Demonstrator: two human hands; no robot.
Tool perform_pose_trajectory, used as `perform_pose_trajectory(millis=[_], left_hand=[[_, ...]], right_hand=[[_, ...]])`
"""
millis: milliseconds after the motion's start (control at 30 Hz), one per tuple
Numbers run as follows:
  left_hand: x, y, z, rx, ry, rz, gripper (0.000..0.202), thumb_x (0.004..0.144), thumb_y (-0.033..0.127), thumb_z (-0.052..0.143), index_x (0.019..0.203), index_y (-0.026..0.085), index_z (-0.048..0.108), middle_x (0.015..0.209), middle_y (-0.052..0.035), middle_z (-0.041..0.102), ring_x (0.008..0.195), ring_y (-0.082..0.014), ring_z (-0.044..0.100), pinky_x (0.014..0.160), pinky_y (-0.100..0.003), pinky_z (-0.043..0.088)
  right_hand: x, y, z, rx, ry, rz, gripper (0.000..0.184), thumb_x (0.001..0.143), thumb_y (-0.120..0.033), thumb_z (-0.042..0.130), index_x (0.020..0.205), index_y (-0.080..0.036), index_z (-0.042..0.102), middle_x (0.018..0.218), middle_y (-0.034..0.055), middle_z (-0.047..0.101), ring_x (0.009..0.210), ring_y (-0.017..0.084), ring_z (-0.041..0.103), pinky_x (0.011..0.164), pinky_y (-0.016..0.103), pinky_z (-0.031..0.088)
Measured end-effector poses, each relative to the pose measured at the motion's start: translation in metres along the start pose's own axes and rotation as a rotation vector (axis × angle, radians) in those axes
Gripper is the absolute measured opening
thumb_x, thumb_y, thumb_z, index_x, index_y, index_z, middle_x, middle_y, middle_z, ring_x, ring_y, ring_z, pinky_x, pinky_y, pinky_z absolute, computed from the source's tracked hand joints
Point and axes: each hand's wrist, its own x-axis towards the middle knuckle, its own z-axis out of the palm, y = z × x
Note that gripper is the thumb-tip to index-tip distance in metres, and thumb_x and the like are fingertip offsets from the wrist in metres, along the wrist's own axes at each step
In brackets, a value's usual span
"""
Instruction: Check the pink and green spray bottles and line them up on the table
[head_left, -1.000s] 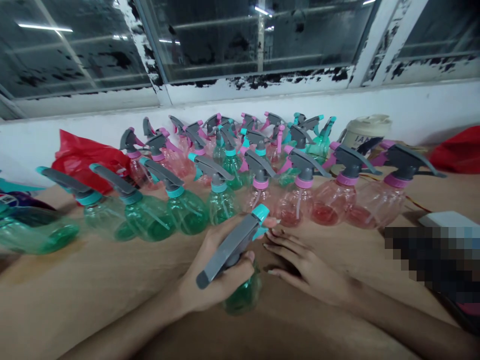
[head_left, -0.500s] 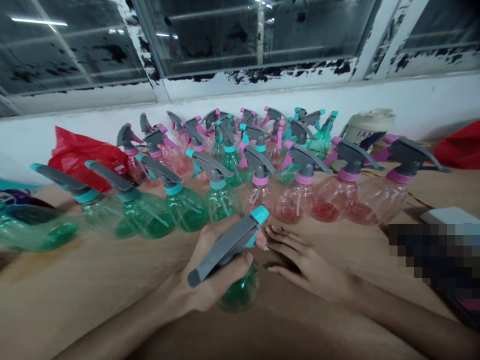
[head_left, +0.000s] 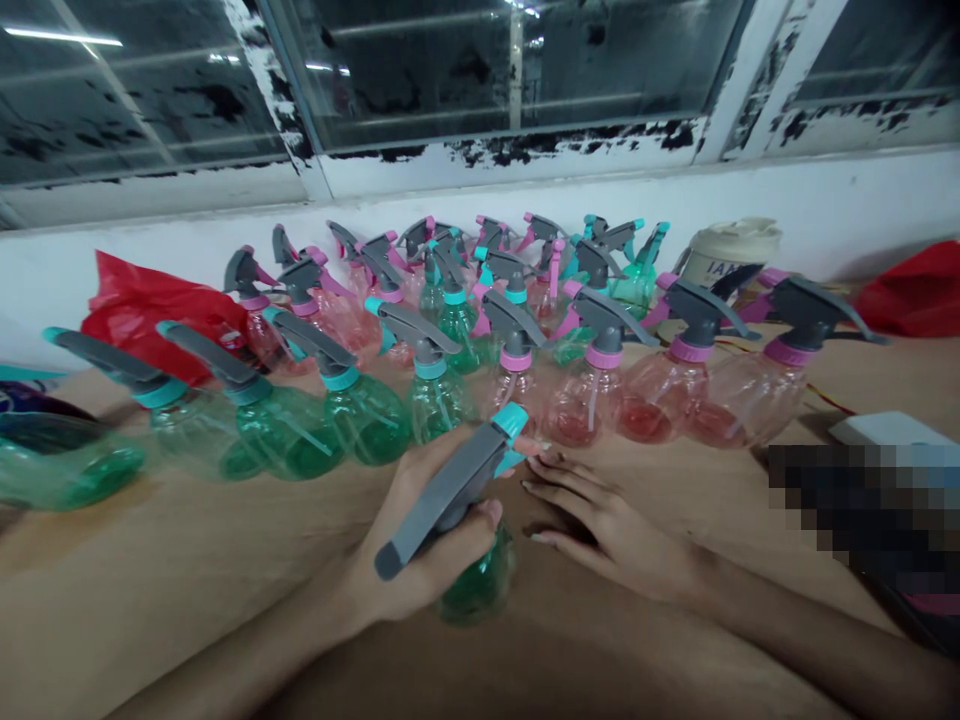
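Note:
My left hand (head_left: 427, 545) is wrapped round the neck of a green spray bottle (head_left: 480, 585) with a grey head and a turquoise nozzle. Its nozzle points away from me and a little to the right, and the turquoise trigger (head_left: 510, 462) shows below it. The fingers on the far side are partly hidden by the head. Just right of the bottle, my right hand (head_left: 607, 520) lies on the table, fingers stretched out and holding nothing. In front of both hands stands a row of green spray bottles (head_left: 367, 420) and pink spray bottles (head_left: 585, 405).
More spray bottles (head_left: 456, 318) crowd behind the front row. Red plastic bags (head_left: 157, 315) (head_left: 911, 290) lie at both sides. A cream tub (head_left: 731, 245) stands near the wall. A white box (head_left: 892, 435) sits at right, beside a blurred-out dark object (head_left: 847, 510).
The view has turned slightly, so the background sits a little further left. My left forefinger has straightened and the trigger stands further out. My right hand has hardly moved.

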Motion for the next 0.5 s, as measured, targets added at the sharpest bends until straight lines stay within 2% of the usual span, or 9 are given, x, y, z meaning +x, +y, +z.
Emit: perform_pose_trajectory(millis=[233, 500], left_hand=[[0.0000, 0.0008, 0.0005, 0.010, 0.018, 0.025, 0.009, 0.075, 0.027, 0.049, 0.069, 0.023, 0.054, 0.066, -0.0009, 0.058, 0.059, -0.0170, 0.054, 0.057, -0.028, 0.049], [-0.0017, -0.0001, -0.0006, 0.008, 0.012, 0.018, 0.013, 0.078, 0.029, 0.049, 0.072, 0.023, 0.059, 0.066, -0.0005, 0.058, 0.060, -0.0172, 0.055, 0.060, -0.029, 0.049]], right_hand=[[0.0003, 0.0011, 0.0010, 0.025, 0.016, -0.004, 0.051, 0.092, -0.043, 0.048, 0.136, -0.018, 0.046, 0.142, 0.0071, 0.048, 0.137, 0.024, 0.036, 0.112, 0.048, 0.034], [0.0003, 0.0006, -0.0001, 0.011, -0.007, 0.006, 0.050, 0.093, -0.044, 0.046, 0.136, -0.017, 0.047, 0.144, 0.0069, 0.046, 0.137, 0.023, 0.034, 0.113, 0.047, 0.033]])
